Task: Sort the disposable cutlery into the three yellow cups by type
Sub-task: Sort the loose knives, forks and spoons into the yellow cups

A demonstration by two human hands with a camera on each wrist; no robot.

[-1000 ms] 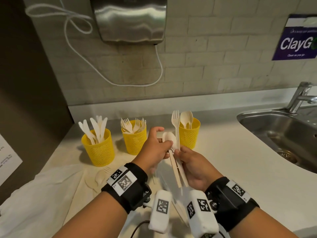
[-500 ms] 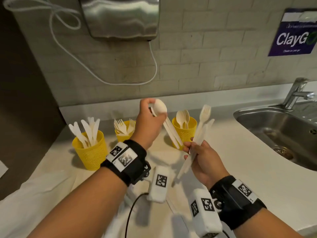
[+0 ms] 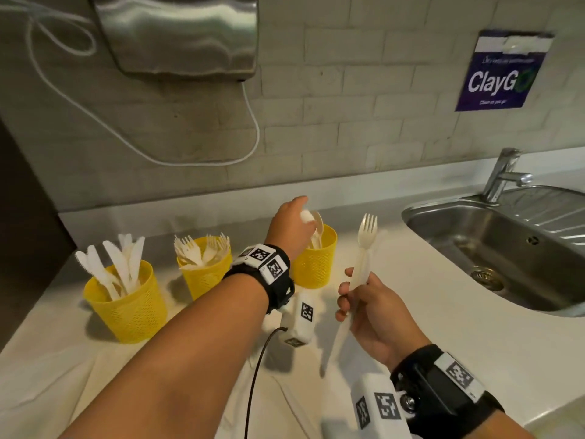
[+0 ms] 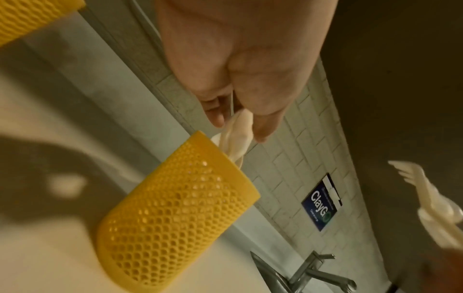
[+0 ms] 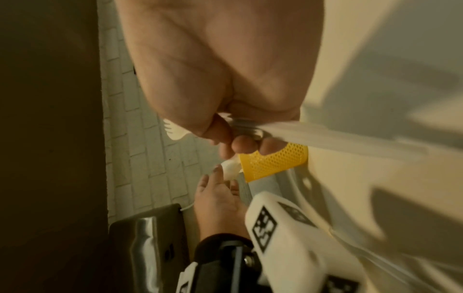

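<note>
Knives (image 3: pixel 118 264), forks (image 3: pixel 202 250), spoons (image 3: pixel 316 231) in cups (image 3: pixel 126 308)

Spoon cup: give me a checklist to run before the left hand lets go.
1. Left hand pinches the spoon: ok.
2. Spoon handle already inside the spoon cup: ok.
3. Cup holds only spoons: ok, as far as its contents show.
4. Cup upright on the counter: ok.
5. Right hand clear of the cup, with a grip on the fork: ok.
6. Spoon resting on the cup's bottom: cannot tell.
</note>
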